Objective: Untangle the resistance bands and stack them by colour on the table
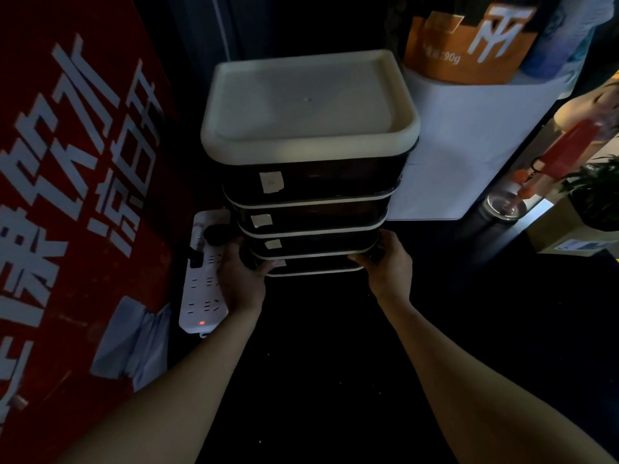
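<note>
Both forearms reach forward and down over a dark floor. Left hand (243,279) grips the left end of the lowest drawer (315,266) in a stack of dark drawers (311,209); fingers curl round the front left corner. Right hand (388,262) grips the right end of the same drawer, fingers wrapped at the corner. Hands sit at matching reach, neither clearly nearer.

Drawer's long axis runs left-right, square across the line of the arms, directly ahead between the hands. Judgement: step is pulling that bottom drawer straight toward the body, both hands evenly, or it may skew.

Resistance bands: not visible anywhere. Probably inside the drawer, cannot tell. Table not seen either. Task looks barely started.

Just left of the left hand, a white power strip (204,279) lies on the floor, red light lit, dark plugs in it. Further left, a red sign (67,195) with white characters. Stack's white lid (308,102) on top. Behind right, a white box (469,135), orange packet (469,38), a plant (599,195).
</note>
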A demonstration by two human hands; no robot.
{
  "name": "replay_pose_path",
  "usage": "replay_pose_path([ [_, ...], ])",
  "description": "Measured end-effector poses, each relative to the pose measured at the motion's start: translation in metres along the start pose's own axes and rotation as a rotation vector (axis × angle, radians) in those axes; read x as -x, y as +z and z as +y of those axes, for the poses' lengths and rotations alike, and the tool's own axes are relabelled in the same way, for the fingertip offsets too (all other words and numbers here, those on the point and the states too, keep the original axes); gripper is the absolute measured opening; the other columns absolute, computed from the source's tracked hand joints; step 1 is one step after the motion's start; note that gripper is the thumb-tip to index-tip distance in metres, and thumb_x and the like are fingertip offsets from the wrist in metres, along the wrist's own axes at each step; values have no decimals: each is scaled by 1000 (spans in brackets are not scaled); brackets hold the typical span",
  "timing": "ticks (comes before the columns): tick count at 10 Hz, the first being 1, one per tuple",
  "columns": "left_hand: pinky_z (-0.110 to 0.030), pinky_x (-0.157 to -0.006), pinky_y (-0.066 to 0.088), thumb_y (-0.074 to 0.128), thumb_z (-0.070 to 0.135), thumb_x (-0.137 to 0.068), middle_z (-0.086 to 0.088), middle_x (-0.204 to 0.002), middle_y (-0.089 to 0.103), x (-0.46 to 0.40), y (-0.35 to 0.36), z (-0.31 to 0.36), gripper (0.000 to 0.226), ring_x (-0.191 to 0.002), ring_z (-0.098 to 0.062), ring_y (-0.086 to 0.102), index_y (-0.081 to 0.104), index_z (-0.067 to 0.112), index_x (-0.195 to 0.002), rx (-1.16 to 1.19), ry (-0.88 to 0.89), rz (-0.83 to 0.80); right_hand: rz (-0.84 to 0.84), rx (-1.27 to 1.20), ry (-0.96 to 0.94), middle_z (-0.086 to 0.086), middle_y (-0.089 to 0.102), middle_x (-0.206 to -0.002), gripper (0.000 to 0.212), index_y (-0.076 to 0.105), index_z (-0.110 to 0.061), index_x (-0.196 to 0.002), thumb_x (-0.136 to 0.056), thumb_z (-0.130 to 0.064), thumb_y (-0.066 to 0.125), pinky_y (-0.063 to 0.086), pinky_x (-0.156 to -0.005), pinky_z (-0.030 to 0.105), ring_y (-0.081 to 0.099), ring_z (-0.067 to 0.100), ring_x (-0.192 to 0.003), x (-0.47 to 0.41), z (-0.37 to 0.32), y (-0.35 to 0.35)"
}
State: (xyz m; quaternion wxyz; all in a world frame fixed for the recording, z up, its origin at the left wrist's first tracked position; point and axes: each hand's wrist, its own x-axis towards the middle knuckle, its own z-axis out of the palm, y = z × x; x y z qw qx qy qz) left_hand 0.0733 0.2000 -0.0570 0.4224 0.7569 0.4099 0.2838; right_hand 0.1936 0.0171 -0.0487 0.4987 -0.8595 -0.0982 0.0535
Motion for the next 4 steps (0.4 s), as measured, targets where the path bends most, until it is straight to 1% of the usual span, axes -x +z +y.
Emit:
replay_pose_path([
  [1,-40,-99,45,83,15,-64,-7,-121,62,-2,-1,-2,64,-114,-24,56,53,10,-121,0,-8,-16,-8,-5,17,-2,66,-104,46,56,-18,-110,-71,-28,78,50,-81,32,61,15,-97,1,0,0],
  [2,-42,-100,44,81,15,-68,-5,-124,61,-1,-4,-3,61,-117,-23,55,52,13,-123,-4,-50,-74,-53,16,29,1,65,-109,49,55,-18,-115,-72,-28,77,51,-86,38,60,19,-102,0,0,-2],
  [3,-38,-101,42,77,16,-73,-6,-129,58,3,-9,-1,63,-120,-23,53,49,14,-130,-36,-84,-136,-107,53,47,2,62,-116,51,52,-17,-122,-77,-28,73,49,-88,38,58,20,-108,4,2,-3],
  [4,-34,-103,39,74,15,-77,-4,-135,51,20,-20,9,68,-125,-20,47,42,16,-137,-6,-143,-216,-171,106,67,2,58,-124,58,46,-20,-130,-79,-32,70,49,-91,41,56,22,-112,17,1,-10],
])
